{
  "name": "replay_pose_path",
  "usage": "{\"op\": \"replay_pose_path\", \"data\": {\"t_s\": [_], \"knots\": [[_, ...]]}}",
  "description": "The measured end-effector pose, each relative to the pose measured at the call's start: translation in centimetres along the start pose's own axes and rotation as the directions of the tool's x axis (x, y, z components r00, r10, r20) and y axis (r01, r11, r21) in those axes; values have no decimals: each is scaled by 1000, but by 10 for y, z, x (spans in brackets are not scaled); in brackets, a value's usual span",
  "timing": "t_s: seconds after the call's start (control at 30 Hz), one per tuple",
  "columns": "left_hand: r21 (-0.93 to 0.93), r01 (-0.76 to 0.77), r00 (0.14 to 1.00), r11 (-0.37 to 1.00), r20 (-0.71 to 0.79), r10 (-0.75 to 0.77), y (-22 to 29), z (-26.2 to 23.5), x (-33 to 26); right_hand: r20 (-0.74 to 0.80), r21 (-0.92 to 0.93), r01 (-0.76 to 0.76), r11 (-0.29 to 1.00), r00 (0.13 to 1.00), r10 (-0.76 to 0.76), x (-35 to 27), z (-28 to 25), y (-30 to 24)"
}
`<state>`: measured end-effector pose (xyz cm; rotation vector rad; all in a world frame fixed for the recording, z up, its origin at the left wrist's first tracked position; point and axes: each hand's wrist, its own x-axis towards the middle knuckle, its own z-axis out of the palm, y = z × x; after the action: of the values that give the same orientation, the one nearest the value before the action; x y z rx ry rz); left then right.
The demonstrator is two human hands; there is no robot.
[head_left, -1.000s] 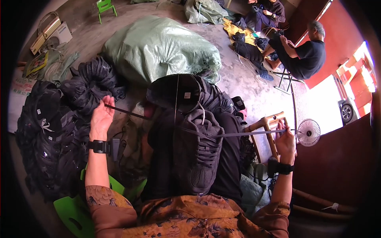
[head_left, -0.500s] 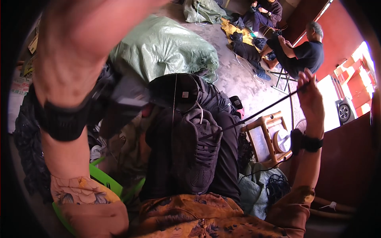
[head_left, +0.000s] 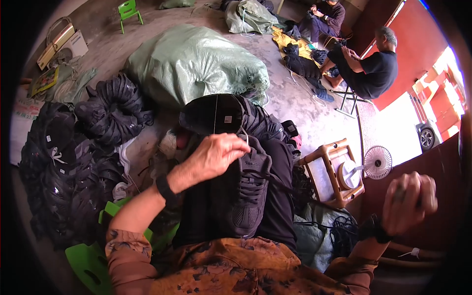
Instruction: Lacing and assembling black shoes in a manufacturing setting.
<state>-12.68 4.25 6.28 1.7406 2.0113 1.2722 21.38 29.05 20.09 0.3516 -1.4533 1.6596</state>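
Note:
A black lace-up sneaker (head_left: 249, 196) lies on my lap, toe toward me, with a pale loop at its collar. My left hand (head_left: 211, 157) is beside the collar, its thumb and fingertips pinched together; what lies between them is too small to make out. Out to the right, slightly blurred, my right hand (head_left: 410, 202) is closed in a loose fist. A black shoelace (head_left: 285, 189) stretches from the sneaker toward that hand. Beyond the sneaker, more black shoes (head_left: 253, 118) rest across my knees, one showing a small white label inside.
Black shoes (head_left: 61, 167) are heaped at left by a green plastic chair (head_left: 88, 265). A large pale green sack (head_left: 196, 64) lies ahead. At right stand a bamboo-framed stool (head_left: 327, 172) and a small fan (head_left: 378, 162). Two people (head_left: 376, 69) sit working at far right.
My left hand has come down from the upper left to the sneaker's collar. My right hand has dropped and moved outward, and its fingers have curled into a fist.

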Motion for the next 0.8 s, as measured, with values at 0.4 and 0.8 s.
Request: {"op": "replay_pose_path", "data": {"t_s": [0.4,0.8], "knots": [[243,-49,979,969,-178,95,18,36,-40,-525,-757,-614,225,776,349,41,-127,143],[153,-20,975,988,-215,53,17,44,-39,33,-795,-261,547,882,469,-80,81,186]]}}
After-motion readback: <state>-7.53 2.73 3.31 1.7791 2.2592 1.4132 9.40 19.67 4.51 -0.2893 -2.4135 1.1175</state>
